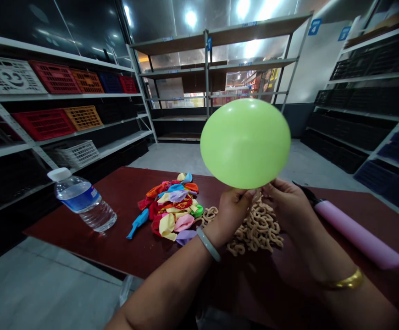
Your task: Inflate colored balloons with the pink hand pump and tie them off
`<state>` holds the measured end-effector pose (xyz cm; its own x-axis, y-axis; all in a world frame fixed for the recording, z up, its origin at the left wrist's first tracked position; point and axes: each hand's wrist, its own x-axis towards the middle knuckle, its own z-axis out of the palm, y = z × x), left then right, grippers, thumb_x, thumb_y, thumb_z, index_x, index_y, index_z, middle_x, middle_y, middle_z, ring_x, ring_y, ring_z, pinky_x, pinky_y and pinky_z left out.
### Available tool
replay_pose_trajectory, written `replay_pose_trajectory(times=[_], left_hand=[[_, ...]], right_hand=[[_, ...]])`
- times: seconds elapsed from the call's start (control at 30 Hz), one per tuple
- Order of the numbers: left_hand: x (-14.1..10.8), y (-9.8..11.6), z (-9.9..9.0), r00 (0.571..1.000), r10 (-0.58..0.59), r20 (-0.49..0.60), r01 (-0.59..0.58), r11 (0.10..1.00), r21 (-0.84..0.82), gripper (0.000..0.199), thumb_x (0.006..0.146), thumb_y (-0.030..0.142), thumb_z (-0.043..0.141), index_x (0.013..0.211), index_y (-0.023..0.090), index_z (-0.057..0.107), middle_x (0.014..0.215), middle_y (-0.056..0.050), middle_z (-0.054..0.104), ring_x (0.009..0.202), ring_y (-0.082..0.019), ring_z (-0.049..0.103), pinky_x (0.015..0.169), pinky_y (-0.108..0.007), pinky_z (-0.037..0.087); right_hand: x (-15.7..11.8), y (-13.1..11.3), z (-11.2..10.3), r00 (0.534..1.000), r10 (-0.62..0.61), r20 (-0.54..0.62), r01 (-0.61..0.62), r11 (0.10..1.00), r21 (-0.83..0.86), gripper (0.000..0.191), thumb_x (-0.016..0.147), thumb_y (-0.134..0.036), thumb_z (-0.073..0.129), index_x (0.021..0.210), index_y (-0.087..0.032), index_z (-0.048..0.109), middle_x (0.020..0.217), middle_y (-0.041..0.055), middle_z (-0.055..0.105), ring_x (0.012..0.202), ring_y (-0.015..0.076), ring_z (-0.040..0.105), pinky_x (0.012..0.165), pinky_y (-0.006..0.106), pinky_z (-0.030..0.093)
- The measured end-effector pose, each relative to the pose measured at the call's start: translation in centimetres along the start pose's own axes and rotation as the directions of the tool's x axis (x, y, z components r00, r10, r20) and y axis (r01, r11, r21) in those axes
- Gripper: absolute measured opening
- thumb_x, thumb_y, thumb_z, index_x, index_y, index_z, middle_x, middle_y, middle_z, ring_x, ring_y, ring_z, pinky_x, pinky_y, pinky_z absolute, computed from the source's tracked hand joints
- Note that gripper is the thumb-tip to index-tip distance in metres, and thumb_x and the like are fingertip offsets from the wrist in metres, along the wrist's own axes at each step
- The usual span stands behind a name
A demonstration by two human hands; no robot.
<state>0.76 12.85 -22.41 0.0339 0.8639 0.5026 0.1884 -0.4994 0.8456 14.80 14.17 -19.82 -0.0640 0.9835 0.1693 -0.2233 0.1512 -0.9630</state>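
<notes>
An inflated light green balloon (246, 143) stands upright above my two hands, its neck hidden among my fingers. My left hand (232, 211) is closed in a pinch at the balloon's underside. Close beside it, my right hand (287, 201) also pinches at the bottom of the balloon. Below and behind my hands lies a heap of beige rubber-like rings (259, 229). Left of the rings is a pile of uninflated balloons (175, 206) in red, yellow, blue, pink and purple.
A water bottle (84, 200) stands at the left on the dark red table (124, 247). At the right lies a pink cylindrical pump (361, 234) with a black end. Shelves with crates (55, 78) line the left side, and more shelves (251, 32) stand behind.
</notes>
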Motion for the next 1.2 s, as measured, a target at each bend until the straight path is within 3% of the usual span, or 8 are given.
replay_pose_trajectory(times=[0.23,0.4,0.5,0.67,0.73,0.9,1.07,1.2], left_hand=[[0.1,-0.9,0.8,1.000,0.022,0.023,-0.021,0.999,-0.036,0.025,0.089,0.037,0.057,0.085,0.018,0.073,0.089,-0.004,0.073,0.087,-0.019,0.064,0.081,-0.032,0.050],[0.3,-0.9,0.1,0.992,-0.111,-0.066,0.104,0.989,-0.101,0.029,0.091,0.037,0.052,0.085,0.014,0.069,0.078,-0.004,0.068,0.074,-0.016,0.060,0.071,-0.027,0.048],[0.4,-0.8,-0.2,0.996,-0.053,-0.065,0.057,0.996,0.072,0.024,0.091,0.031,0.052,0.082,0.015,0.068,0.077,-0.004,0.068,0.074,-0.016,0.059,0.071,-0.028,0.046],[0.4,-0.5,-0.4,0.997,0.042,0.072,-0.061,0.957,0.284,0.028,0.094,0.030,0.046,0.086,0.017,0.070,0.084,-0.007,0.072,0.078,-0.019,0.062,0.074,-0.030,0.046],[0.6,-0.6,-0.7,0.998,0.012,0.061,-0.030,0.951,0.308,0.032,0.094,0.037,0.046,0.091,0.017,0.071,0.091,-0.009,0.073,0.084,-0.022,0.064,0.077,-0.033,0.046],[1.4,-1.4,-2.1,0.983,-0.121,-0.141,0.150,0.965,0.216,0.044,0.095,0.048,0.040,0.092,0.018,0.071,0.092,-0.008,0.073,0.086,-0.022,0.065,0.074,-0.031,0.045],[1.6,-1.8,-2.6,0.970,-0.129,-0.205,0.156,0.980,0.121,0.043,0.096,0.048,0.038,0.088,0.020,0.070,0.084,-0.004,0.071,0.080,-0.019,0.063,0.069,-0.027,0.043],[1.5,-1.5,-2.7,0.976,-0.079,-0.205,0.101,0.990,0.099,0.041,0.097,0.044,0.037,0.088,0.021,0.070,0.088,-0.005,0.071,0.083,-0.020,0.063,0.072,-0.028,0.044]], right_hand=[[1.0,1.0,-0.8,0.992,-0.079,-0.097,0.081,0.997,0.018,0.023,0.071,-0.043,0.074,0.079,-0.023,0.065,0.068,0.0019,0.064,0.055,0.0147,0.055,0.049,0.029,0.044],[0.4,1.2,0.3,0.999,0.016,0.050,-0.010,0.993,-0.114,0.028,0.070,-0.044,0.075,0.086,-0.022,0.068,0.066,-0.0010,0.063,0.058,0.0131,0.054,0.054,0.028,0.044],[-0.1,1.5,0.9,0.997,0.018,0.080,-0.007,0.991,-0.134,0.030,0.067,-0.040,0.079,0.086,-0.022,0.067,0.068,-0.0019,0.063,0.057,0.0116,0.052,0.052,0.026,0.041],[0.6,2.2,1.0,0.999,0.027,-0.047,-0.027,1.000,0.002,0.027,0.063,-0.037,0.082,0.073,-0.020,0.064,0.058,-0.0043,0.055,0.052,0.0098,0.047,0.047,0.024,0.038],[1.5,2.4,0.8,0.994,0.067,-0.087,-0.060,0.995,0.077,0.028,0.061,-0.037,0.083,0.073,-0.020,0.064,0.058,-0.0040,0.056,0.052,0.0097,0.049,0.047,0.024,0.039],[5.0,3.1,1.0,0.982,0.150,-0.115,-0.131,0.979,0.154,0.033,0.056,-0.035,0.086,0.069,-0.018,0.060,0.054,-0.0043,0.054,0.047,0.0082,0.047,0.043,0.022,0.042],[9.2,5.0,2.3,0.963,0.217,-0.159,-0.203,0.974,0.099,0.034,0.059,-0.034,0.084,0.065,-0.018,0.055,0.049,-0.0051,0.050,0.043,0.0076,0.044,0.037,0.021,0.041],[12.2,5.5,3.9,0.959,0.255,-0.128,-0.257,0.967,0.001,0.026,0.079,-0.038,0.071,0.074,-0.016,0.058,0.058,-0.0027,0.054,0.048,0.0081,0.048,0.044,0.022,0.046]])
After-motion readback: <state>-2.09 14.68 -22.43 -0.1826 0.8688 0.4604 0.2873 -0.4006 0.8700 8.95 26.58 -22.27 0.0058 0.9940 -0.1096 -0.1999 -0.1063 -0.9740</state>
